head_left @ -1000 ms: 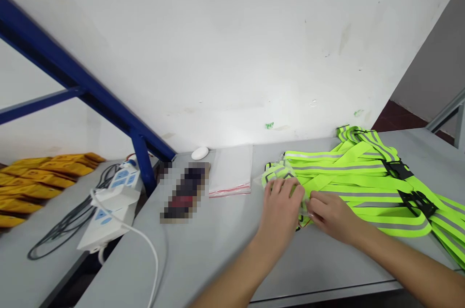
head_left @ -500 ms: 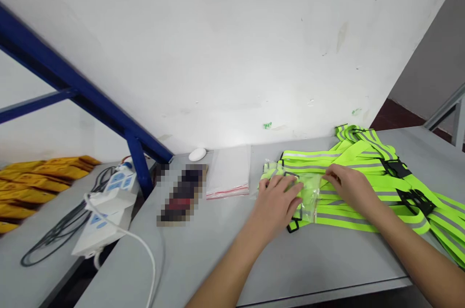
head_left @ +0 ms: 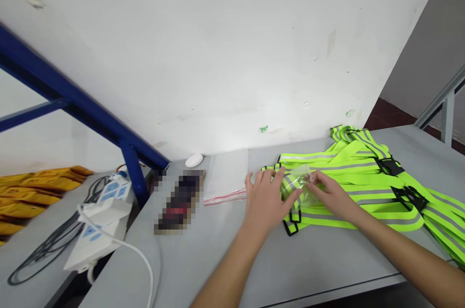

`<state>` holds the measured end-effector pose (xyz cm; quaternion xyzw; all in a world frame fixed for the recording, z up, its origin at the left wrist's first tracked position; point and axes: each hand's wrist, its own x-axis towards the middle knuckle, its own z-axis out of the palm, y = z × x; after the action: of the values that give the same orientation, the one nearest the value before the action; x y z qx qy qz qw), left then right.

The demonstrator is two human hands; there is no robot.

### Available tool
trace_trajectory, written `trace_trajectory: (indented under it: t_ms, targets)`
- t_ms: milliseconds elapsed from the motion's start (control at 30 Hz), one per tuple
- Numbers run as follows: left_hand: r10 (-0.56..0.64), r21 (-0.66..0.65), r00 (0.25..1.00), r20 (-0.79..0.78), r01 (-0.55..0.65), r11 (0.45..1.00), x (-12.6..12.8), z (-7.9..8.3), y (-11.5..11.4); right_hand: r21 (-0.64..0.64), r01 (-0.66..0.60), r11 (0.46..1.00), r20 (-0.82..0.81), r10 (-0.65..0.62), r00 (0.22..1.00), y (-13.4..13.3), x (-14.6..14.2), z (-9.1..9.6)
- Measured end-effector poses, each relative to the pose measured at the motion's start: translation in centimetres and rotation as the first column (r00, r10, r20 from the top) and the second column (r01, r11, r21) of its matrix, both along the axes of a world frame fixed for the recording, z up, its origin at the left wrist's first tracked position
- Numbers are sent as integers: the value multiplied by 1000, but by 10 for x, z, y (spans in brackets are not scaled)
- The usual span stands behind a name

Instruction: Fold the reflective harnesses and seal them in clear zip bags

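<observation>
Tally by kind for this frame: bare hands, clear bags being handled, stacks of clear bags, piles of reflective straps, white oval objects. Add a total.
Hands: 2 (left hand, right hand)
Handled clear bag: 1
Stack of red-striped clear bags: 1
Pile of neon-yellow reflective straps: 1
White oval object: 1
Total: 6

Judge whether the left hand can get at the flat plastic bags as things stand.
Probably yes: the left hand is close beside the flat plastic bags, and nothing visible lies on them.
</observation>
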<state>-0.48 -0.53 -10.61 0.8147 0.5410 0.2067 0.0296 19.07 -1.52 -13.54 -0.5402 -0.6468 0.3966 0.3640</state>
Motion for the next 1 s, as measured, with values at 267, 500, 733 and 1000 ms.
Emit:
trace_trajectory:
  t_ms: [267,500,733,1000]
  targets:
    - [114,-312,692,713,167,935,-31,30,13,223,-337,915,-49,355,933,9,-5,66]
    - [206,-425,434,877,501,753,-35,33,7,423,-425,800,205,372,905,8,-28,91]
    - [300,-361,285,910,193,912,-18,12,0,95,-59,994,-223,79,972,2,-21,41]
    - [335,-365,239,911,90,927,-7,9,-9,74,45,996,-316,-19,949,-1,-19,38]
